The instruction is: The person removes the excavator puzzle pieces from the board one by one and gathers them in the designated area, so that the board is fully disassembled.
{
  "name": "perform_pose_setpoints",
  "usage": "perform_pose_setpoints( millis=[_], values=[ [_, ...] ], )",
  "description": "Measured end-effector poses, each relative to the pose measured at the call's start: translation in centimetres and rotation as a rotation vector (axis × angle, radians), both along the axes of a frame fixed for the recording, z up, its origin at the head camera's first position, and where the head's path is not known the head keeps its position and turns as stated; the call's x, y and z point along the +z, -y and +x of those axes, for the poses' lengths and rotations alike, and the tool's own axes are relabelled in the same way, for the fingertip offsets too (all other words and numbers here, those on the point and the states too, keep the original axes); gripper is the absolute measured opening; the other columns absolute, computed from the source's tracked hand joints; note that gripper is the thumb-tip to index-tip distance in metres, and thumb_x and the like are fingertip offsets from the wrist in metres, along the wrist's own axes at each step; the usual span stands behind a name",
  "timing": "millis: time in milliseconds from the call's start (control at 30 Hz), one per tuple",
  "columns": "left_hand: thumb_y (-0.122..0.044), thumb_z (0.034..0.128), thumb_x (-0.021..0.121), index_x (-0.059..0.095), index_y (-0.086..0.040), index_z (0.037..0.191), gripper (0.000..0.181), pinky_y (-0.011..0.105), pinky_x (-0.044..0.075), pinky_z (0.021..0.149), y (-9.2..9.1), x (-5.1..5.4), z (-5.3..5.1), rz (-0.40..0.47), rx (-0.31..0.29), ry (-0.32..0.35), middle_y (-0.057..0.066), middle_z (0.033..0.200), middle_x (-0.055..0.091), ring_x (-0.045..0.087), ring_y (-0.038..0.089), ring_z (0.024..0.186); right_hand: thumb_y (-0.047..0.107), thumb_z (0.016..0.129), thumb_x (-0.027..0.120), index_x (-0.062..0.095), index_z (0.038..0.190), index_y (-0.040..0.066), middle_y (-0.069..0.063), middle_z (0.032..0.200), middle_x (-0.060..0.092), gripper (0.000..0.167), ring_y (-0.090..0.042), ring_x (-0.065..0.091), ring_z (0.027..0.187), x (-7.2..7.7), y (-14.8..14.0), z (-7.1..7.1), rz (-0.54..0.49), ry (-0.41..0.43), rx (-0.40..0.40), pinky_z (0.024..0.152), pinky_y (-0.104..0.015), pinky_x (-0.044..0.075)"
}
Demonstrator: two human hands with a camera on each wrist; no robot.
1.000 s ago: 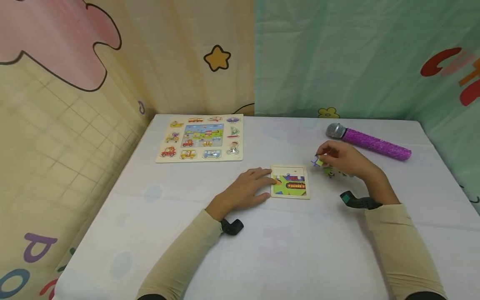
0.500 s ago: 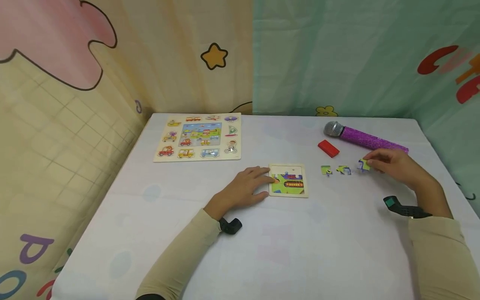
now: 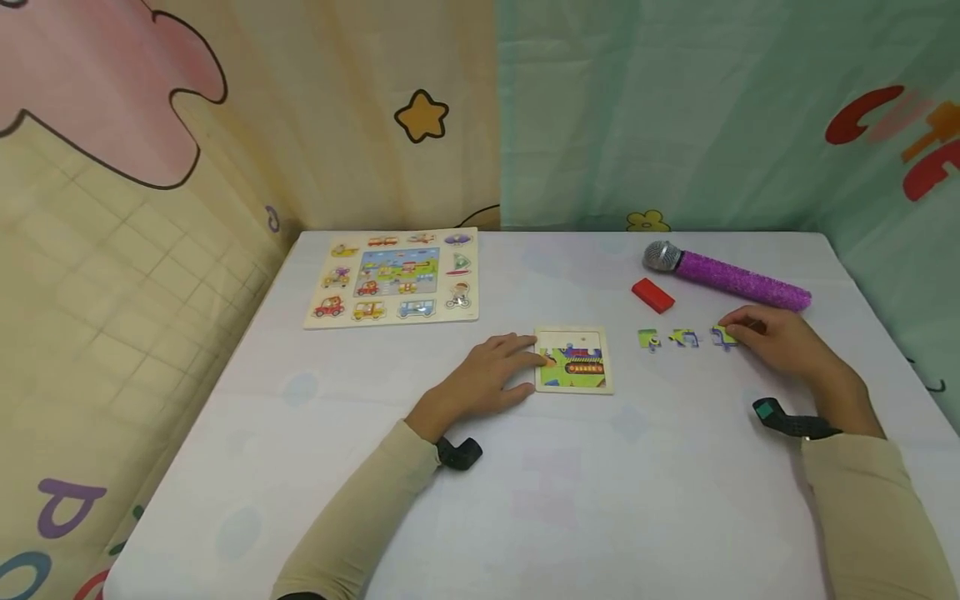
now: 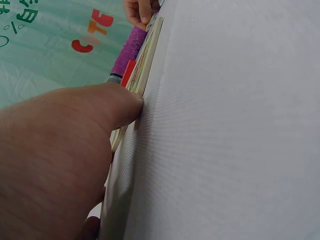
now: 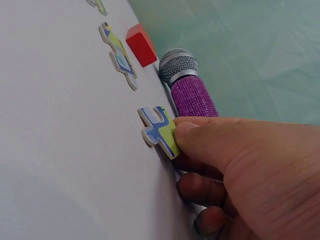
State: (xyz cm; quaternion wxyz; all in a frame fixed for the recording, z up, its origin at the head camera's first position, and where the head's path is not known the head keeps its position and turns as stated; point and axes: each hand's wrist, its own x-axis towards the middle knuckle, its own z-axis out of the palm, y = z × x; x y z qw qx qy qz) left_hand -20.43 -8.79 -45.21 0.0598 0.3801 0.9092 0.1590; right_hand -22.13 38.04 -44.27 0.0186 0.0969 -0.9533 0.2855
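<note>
My left hand [image 3: 480, 379] rests at the left edge of a small wooden-framed jigsaw puzzle [image 3: 573, 332], its fingers spread and touching the frame. In the left wrist view the thumb [image 4: 122, 105] lies against the frame's side. Pieces showing a dark tracked vehicle on green fill the lower part of the puzzle; its top strip is pale. Over to the right, my right hand [image 3: 783, 342] pinches a blue, white and yellow-green puzzle piece [image 5: 159, 129] between thumb and forefinger, at or just above the table. Two loose puzzle pieces, one nearer [image 3: 684, 338] and one farther left [image 3: 649, 339], lie in a row beside it.
A red block [image 3: 652, 296] lies behind the loose pieces. Behind my right hand is a microphone [image 3: 738, 279] with a glittery purple handle. A larger vehicle picture puzzle board [image 3: 318, 320] lies at the back left. Printed curtains [image 3: 637, 108] hang behind the white table [image 3: 585, 500].
My right hand has carried the puzzle piece rightward past the two loose ones, then lowered it slightly. The red block, formerly hidden by that hand, shows. My left hand stays on the frame.
</note>
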Motion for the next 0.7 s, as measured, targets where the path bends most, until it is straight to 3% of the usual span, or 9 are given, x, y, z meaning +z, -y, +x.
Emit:
perform_pose_setpoints(
  millis=[333,700],
  values=[
    [-0.040,0.1020,0.058,0.055,-0.031,0.145,0.044,0.048,0.030,0.115,-0.05,-0.17,0.06,0.005,-0.007,-0.015,0.002,0.160,0.035,0.029,0.028,0.147,0.006,0.099,0.063,0.067,0.106,-0.002,-0.019,0.098,0.064,0.011,-0.034,0.055,0.088,0.14,0.73,-0.14,0.061,0.012,-0.007,0.072,-0.044,0.045],
    [-0.038,0.1018,0.059,0.055,-0.030,0.145,0.044,0.048,0.029,0.116,-0.06,-0.02,0.12,0.002,0.008,-0.017,0.002,0.161,0.035,0.030,0.028,0.146,0.008,0.100,0.064,0.066,0.106,-0.002,-0.020,0.101,0.058,0.012,-0.031,0.048,0.086,-0.09,1.04,-0.33,0.057,0.001,-0.012,0.070,-0.043,0.041]
  ],
)
